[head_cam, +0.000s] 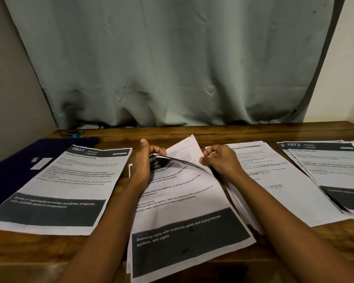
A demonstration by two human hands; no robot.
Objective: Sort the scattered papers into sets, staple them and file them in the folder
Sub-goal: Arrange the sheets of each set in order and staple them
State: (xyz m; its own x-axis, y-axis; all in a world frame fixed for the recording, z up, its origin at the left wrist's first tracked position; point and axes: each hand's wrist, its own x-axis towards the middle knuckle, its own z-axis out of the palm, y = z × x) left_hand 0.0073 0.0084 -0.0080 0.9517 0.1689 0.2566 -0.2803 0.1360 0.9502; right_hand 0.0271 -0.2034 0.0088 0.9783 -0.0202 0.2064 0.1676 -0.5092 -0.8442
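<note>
Left hand (143,166) curls round the lifted top edge of the middle stack (182,193); right hand (221,160) pinches the raised sheet's right side. Best to peel only 1 sheet — check its heading — before matching it to a set.

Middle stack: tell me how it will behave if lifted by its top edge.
The middle stack is probably floppy: its top sheet bows where the left hand and right hand grip it. Likely to slide apart: the sheets' edges lie uneven and no staple shows.
</note>
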